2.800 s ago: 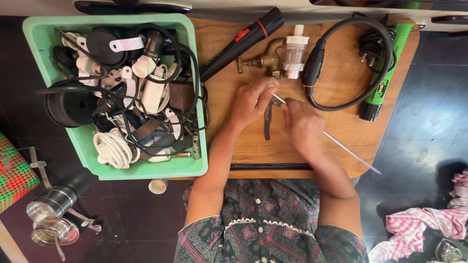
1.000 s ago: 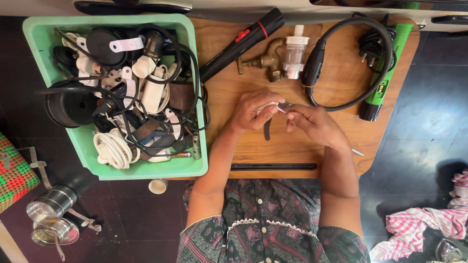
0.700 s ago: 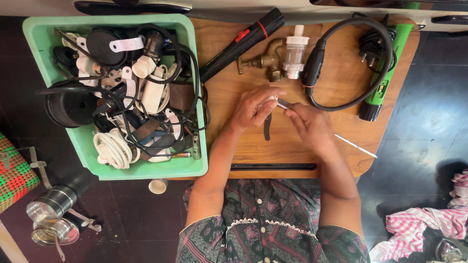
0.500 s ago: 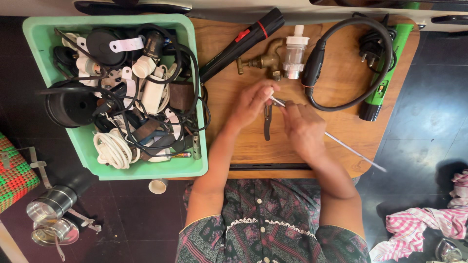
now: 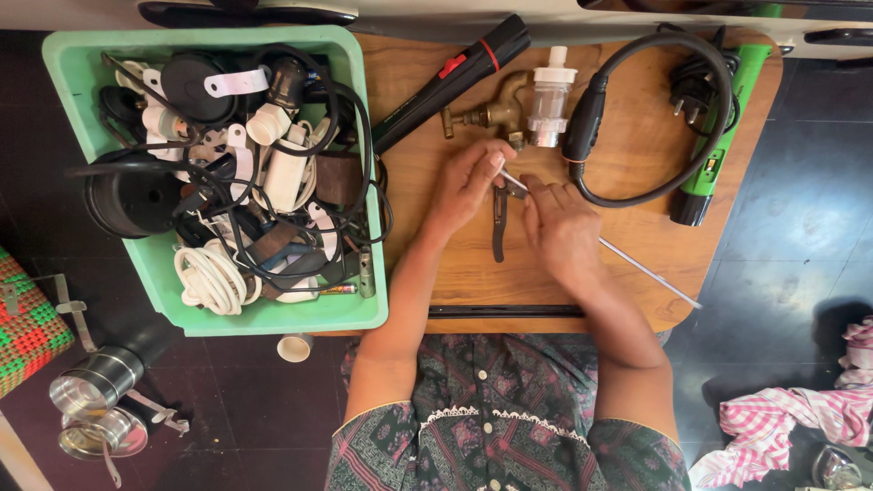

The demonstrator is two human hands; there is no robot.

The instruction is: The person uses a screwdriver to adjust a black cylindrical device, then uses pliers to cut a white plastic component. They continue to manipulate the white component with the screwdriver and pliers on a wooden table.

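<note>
Mint-green bin (image 5: 273, 314) crammed with black and white cables (image 5: 214, 277); warm brown wooden table (image 5: 637, 155); brass-yellow tap (image 5: 496, 111) beside clear-and-white filter (image 5: 550, 100); black torch (image 5: 455, 77) with red switch; bright green tool (image 5: 723, 118), black-tipped; silver rod (image 5: 650, 277); pink-and-white checked cloth (image 5: 791, 423); dark floral dress (image 5: 505, 418).

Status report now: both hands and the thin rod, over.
Left hand pinching thin metal rod at its end. Right hand resting over rod. Dark pliers lying between hands.
</note>
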